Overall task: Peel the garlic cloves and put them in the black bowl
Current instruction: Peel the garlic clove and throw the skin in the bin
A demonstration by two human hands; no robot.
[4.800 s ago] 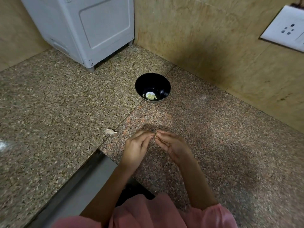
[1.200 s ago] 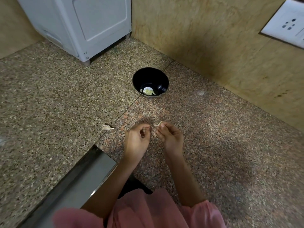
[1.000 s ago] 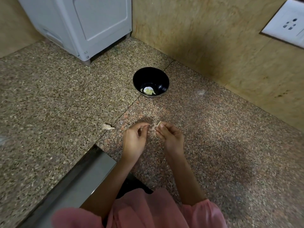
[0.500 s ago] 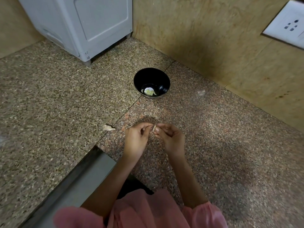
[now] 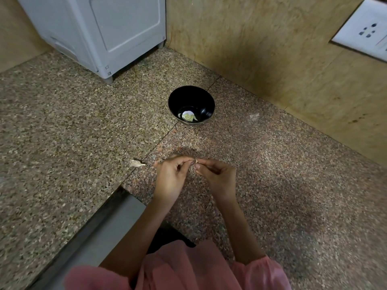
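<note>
The black bowl [image 5: 201, 97] stands on the granite counter near the wall corner, with pale peeled garlic [image 5: 187, 116] lying at its bottom. Nearer to me, my left hand [image 5: 170, 178] and my right hand [image 5: 217, 176] meet fingertip to fingertip above the counter. Between them they pinch a small garlic clove [image 5: 195, 162], which is mostly hidden by the fingers. A thin strip of skin hangs down from it. A further unpeeled clove [image 5: 137, 163] lies on the counter just left of my left hand.
A grey appliance [image 5: 109, 32] stands at the back left. Tiled walls close the corner behind the bowl, with a white socket plate [image 5: 364, 30] at the upper right. A sink edge [image 5: 109, 222] cuts into the counter at the lower left. A skin scrap [image 5: 254, 116] lies right of the bowl.
My hands were slightly apart a second ago, with the clove in the right fingers; they have come back together and both pinch the clove. The bowl and the loose clove have not moved.
</note>
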